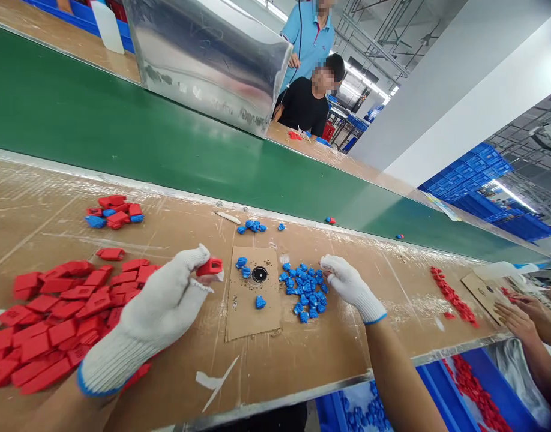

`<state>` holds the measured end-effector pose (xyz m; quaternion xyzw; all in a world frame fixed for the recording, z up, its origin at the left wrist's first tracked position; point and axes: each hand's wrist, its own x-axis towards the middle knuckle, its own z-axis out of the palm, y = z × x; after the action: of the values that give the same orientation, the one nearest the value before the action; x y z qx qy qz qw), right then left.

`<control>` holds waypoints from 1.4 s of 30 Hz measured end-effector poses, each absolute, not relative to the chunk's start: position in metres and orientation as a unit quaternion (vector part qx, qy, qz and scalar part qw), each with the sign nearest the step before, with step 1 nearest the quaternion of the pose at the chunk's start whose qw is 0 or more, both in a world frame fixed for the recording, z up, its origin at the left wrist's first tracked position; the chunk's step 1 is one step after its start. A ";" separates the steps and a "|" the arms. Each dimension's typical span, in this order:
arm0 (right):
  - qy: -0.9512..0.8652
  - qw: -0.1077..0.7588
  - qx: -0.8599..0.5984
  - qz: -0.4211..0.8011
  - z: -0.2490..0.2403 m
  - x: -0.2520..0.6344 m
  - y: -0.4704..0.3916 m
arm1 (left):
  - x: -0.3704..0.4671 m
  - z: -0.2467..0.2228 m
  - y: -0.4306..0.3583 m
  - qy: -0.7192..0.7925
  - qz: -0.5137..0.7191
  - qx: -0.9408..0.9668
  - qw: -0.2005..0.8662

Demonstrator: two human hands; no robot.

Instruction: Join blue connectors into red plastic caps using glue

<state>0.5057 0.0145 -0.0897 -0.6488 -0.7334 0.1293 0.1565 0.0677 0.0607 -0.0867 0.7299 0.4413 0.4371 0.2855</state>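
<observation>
Nearby, a blue bin (pixel 326 415) of plastic parts sits below the edge of the counter (pixel 325 357). The gloved left hand (pixel 161 303) pinches a red plastic piece (pixel 213 266) in its fingers, beside a red pile (pixel 54 318). The gloved right hand (pixel 351 288) is next to small blue pieces (pixel 307 289); whether its fingers grip one, I cannot tell. Beyond runs a green conveyor belt (pixel 203 144).

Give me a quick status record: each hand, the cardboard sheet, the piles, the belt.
Left hand: gloved, pinching a red piece
Right hand: gloved, at the right edge of the blue pile; whether it holds anything, cannot tell
Cardboard sheet: between the hands, bearing a black disc and loose blue pieces
Blue pile: right of the sheet
Red pile: beside and behind the left hand
Green belt: carries small red-and-blue pieces
</observation>
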 end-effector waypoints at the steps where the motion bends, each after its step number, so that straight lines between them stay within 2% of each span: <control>1: -0.746 0.139 -0.636 0.140 -0.085 0.501 0.022 | 0.070 -0.089 0.062 0.428 0.444 0.737 0.276; 5: -0.785 0.089 -0.587 0.176 -0.072 0.483 0.044 | 0.070 -0.091 0.067 0.412 0.443 0.755 0.251; 9: -0.791 0.096 -0.578 0.178 -0.070 0.474 0.050 | 0.068 -0.094 0.069 0.408 0.430 0.770 0.237; 12: -0.779 0.147 -0.588 0.158 -0.070 0.475 0.047 | 0.069 -0.102 0.068 0.393 0.439 0.784 0.197; 18: -0.749 0.324 -0.560 0.141 -0.055 0.463 0.046 | 0.071 -0.100 0.063 0.369 0.446 0.799 0.165; 21: -0.765 0.354 -0.509 0.176 -0.039 0.427 0.059 | 0.071 -0.097 0.064 0.377 0.438 0.801 0.156; 24: -0.835 0.320 -0.397 0.206 -0.021 0.382 0.078 | 0.068 -0.100 0.066 0.389 0.431 0.798 0.160; 27: -0.883 0.241 -0.330 0.231 -0.010 0.353 0.092 | 0.064 -0.101 0.071 0.411 0.411 0.793 0.183; 32: -0.871 0.203 -0.354 0.272 -0.014 0.361 0.093 | 0.057 -0.087 0.075 0.449 0.384 0.773 0.233; 37: -0.867 0.165 -0.358 0.304 -0.018 0.369 0.092 | 0.053 -0.077 0.074 0.472 0.366 0.764 0.242; 42: -0.882 0.161 -0.319 0.309 -0.023 0.361 0.095 | 0.053 -0.081 0.075 0.473 0.368 0.765 0.235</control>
<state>0.3606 0.0946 -0.0231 -0.3186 -0.8815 0.3090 0.1611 0.0530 0.0747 -0.0814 0.7654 0.4726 0.3685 0.2345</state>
